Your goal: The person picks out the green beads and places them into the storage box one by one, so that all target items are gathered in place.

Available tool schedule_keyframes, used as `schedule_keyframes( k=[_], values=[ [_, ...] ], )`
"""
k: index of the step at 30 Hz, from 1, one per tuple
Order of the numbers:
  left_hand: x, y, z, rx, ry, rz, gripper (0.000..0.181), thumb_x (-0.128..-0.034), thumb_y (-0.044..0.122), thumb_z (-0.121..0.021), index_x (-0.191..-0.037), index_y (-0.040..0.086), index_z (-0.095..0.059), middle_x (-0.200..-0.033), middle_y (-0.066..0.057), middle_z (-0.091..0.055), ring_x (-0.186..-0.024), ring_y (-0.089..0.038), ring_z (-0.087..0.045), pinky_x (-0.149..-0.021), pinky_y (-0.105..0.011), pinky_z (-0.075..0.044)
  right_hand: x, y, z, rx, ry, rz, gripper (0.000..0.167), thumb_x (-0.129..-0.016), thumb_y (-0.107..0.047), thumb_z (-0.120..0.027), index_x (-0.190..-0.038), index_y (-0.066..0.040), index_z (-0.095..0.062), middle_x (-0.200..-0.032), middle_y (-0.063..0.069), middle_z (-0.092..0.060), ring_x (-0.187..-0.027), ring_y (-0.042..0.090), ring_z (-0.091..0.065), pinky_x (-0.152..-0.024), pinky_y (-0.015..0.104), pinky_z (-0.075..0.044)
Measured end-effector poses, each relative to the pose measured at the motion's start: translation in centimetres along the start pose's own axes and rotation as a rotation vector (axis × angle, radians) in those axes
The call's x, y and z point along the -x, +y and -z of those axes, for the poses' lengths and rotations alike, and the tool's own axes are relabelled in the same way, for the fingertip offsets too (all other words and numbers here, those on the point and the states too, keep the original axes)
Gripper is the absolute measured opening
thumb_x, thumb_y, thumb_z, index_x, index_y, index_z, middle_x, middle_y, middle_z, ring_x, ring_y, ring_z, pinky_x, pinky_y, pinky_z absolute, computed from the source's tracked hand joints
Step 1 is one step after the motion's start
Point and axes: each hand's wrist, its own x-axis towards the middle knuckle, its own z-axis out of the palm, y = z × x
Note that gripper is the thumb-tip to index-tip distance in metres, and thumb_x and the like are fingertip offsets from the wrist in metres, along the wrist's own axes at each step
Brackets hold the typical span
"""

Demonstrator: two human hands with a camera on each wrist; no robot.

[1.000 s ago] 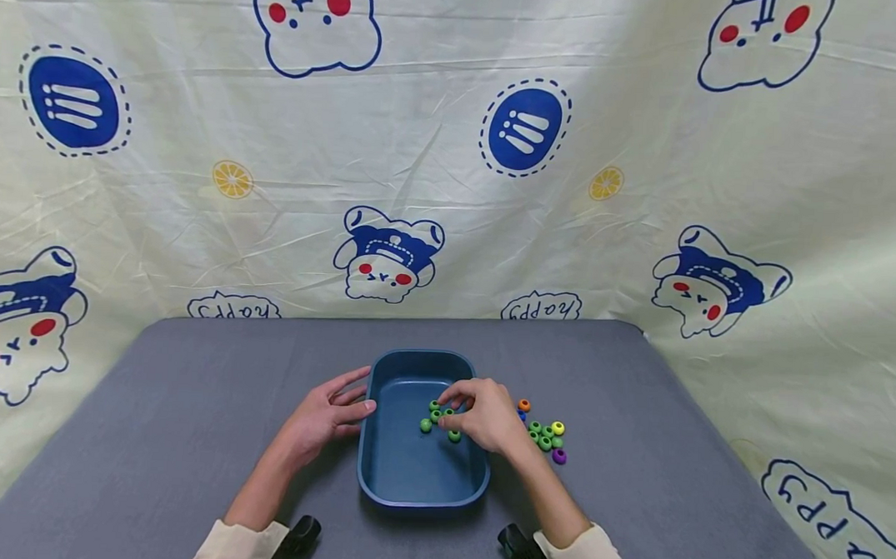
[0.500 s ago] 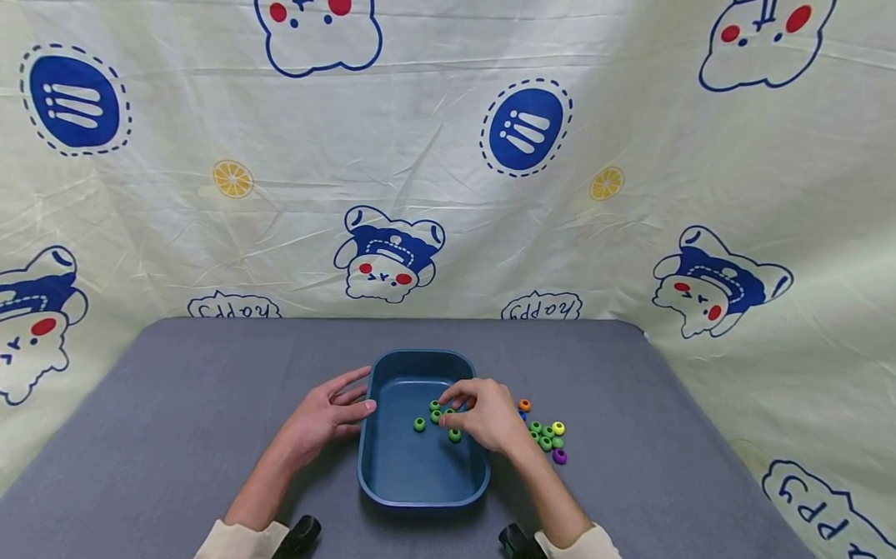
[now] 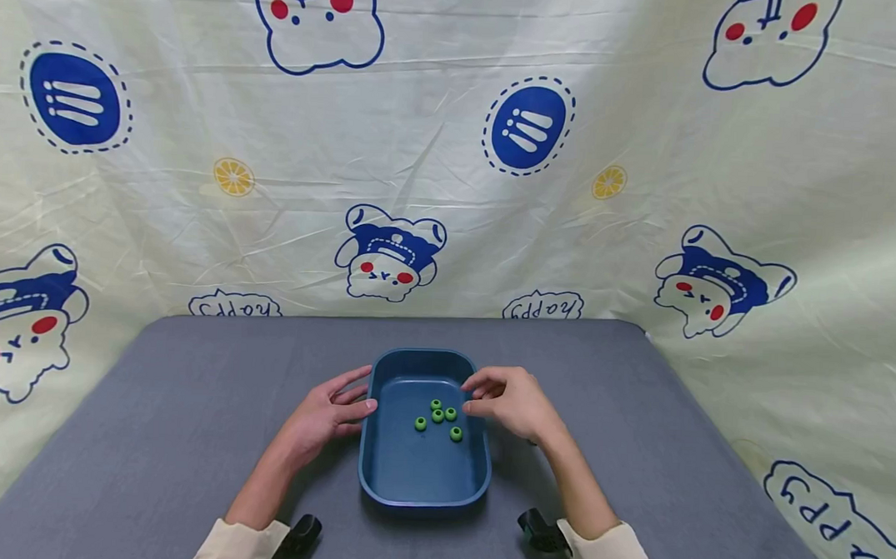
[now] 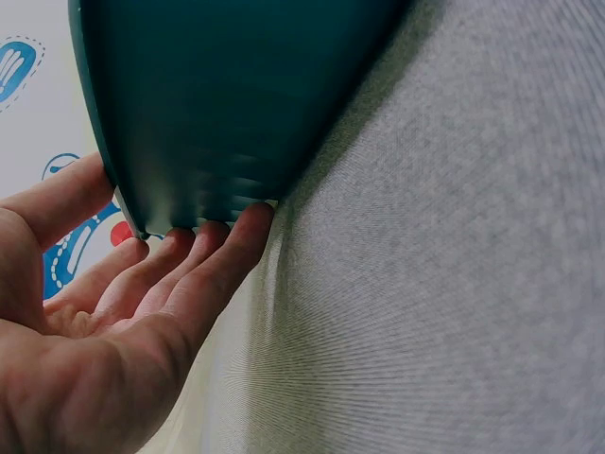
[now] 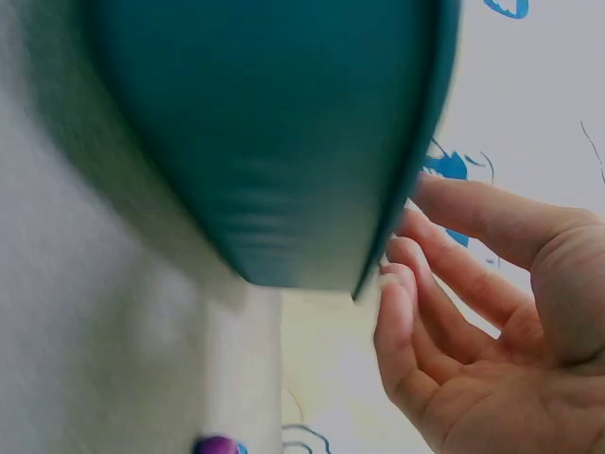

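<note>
A blue rectangular tub (image 3: 424, 487) stands on the table, with several green beads (image 3: 438, 416) lying apart and in a small cluster on its floor. My left hand (image 3: 329, 412) rests its straight fingertips on the tub's outer left wall, thumb at the rim; the left wrist view shows these fingers (image 4: 213, 284) against the wall. My right hand (image 3: 513, 403) is over the tub's right rim, fingers loosely bent. In the right wrist view no bead is visible between the right fingers (image 5: 458, 270), which are beside the tub's rim.
A purple bead (image 5: 217, 445) peeks in at the bottom of the right wrist view. My right hand and forearm hide the bead pile right of the tub in the head view. Grey cloth covers the table (image 3: 249, 371); a printed curtain (image 3: 439, 146) hangs behind it.
My right hand has moved right and up from above the beads to the tub's right rim. One green bead has rolled slightly left. My left hand has stayed in place.
</note>
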Motion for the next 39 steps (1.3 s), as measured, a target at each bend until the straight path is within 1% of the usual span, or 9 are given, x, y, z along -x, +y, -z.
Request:
schedule_keyframes(
  k=[5,13,19,22,27,31,35,39],
  values=[
    [0.0,0.0,-0.1,-0.001,0.005,0.0,0.06,-0.0974,0.014,-0.069,-0.153,0.017,-0.046,-0.155,-0.02,-0.046,-0.132,-0.038,-0.058,-0.096,-0.048,-0.057,0.1,0.8,1.7,0.016,-0.019,-0.036,0.021,-0.085,-0.019,-0.082,-0.104,-0.011,-0.077,-0.09,0.001,-0.07,-0.085,0.018,-0.062,-0.072,0.031,-0.052],
    [0.1,0.0,0.0,-0.002,0.01,0.004,0.06,-0.0975,0.014,-0.068,-0.153,0.017,-0.046,-0.155,-0.02,-0.046,-0.132,-0.039,-0.058,-0.096,-0.048,-0.057,0.4,2.4,4.0,0.055,-0.04,-0.071,0.027,-0.084,-0.019,-0.083,-0.108,-0.008,-0.075,-0.095,0.003,-0.072,-0.088,0.017,-0.065,-0.075,0.033,-0.054],
    [0.0,-0.1,0.0,0.005,0.008,0.003,0.06,-0.0973,0.014,-0.069,-0.152,0.017,-0.046,-0.155,-0.02,-0.046,-0.132,-0.038,-0.058,-0.096,-0.048,-0.057,0.7,3.9,5.3,0.031,-0.068,-0.094,0.03,-0.085,-0.016,-0.081,-0.112,-0.004,-0.073,-0.099,0.006,-0.073,-0.09,0.017,-0.066,-0.076,0.033,-0.054],
    [0.0,0.0,0.0,0.005,0.008,0.003,0.06,-0.0975,0.014,-0.069,-0.153,0.017,-0.046,-0.155,-0.02,-0.046,-0.132,-0.038,-0.058,-0.096,-0.048,-0.057,0.8,4.8,5.8,0.027,-0.076,-0.112,0.03,-0.086,-0.014,-0.079,-0.113,-0.003,-0.072,-0.099,0.007,-0.074,-0.09,0.017,-0.066,-0.076,0.033,-0.055],
    [-0.1,0.0,-0.1,0.004,0.004,0.0,0.059,-0.0975,0.015,-0.069,-0.152,0.017,-0.046,-0.155,-0.02,-0.047,-0.131,-0.038,-0.059,-0.096,-0.048,-0.057,0.9,6.0,6.4,0.058,-0.08,-0.136,0.028,-0.085,-0.013,-0.079,-0.111,-0.005,-0.074,-0.101,0.007,-0.074,-0.089,0.018,-0.065,-0.075,0.032,-0.055],
    [-0.1,0.1,-0.1,0.0,0.004,0.0,0.059,-0.0975,0.015,-0.069,-0.153,0.017,-0.046,-0.155,-0.02,-0.047,-0.131,-0.039,-0.059,-0.096,-0.048,-0.057,1.1,6.7,6.9,0.052,-0.113,-0.148,0.031,-0.084,-0.012,-0.079,-0.112,-0.004,-0.073,-0.106,0.012,-0.073,-0.09,0.018,-0.065,-0.076,0.033,-0.055],
    [0.0,0.1,-0.1,0.002,0.005,0.002,0.059,-0.0976,0.014,-0.068,-0.152,0.017,-0.046,-0.154,-0.02,-0.047,-0.13,-0.039,-0.059,-0.096,-0.048,-0.057,1.3,7.4,7.3,0.028,-0.139,-0.171,0.031,-0.083,-0.01,-0.08,-0.112,-0.002,-0.073,-0.11,0.015,-0.072,-0.087,0.018,-0.064,-0.074,0.035,-0.055],
    [0.0,0.0,-0.1,0.005,0.007,0.002,0.059,-0.0979,0.013,-0.068,-0.152,0.017,-0.047,-0.154,-0.02,-0.047,-0.13,-0.039,-0.059,-0.096,-0.049,-0.057,1.4,8.0,7.4,0.018,-0.161,-0.19,0.028,-0.081,-0.008,-0.08,-0.109,-0.002,-0.075,-0.109,0.014,-0.073,-0.083,0.017,-0.063,-0.071,0.036,-0.055]
  ],
)
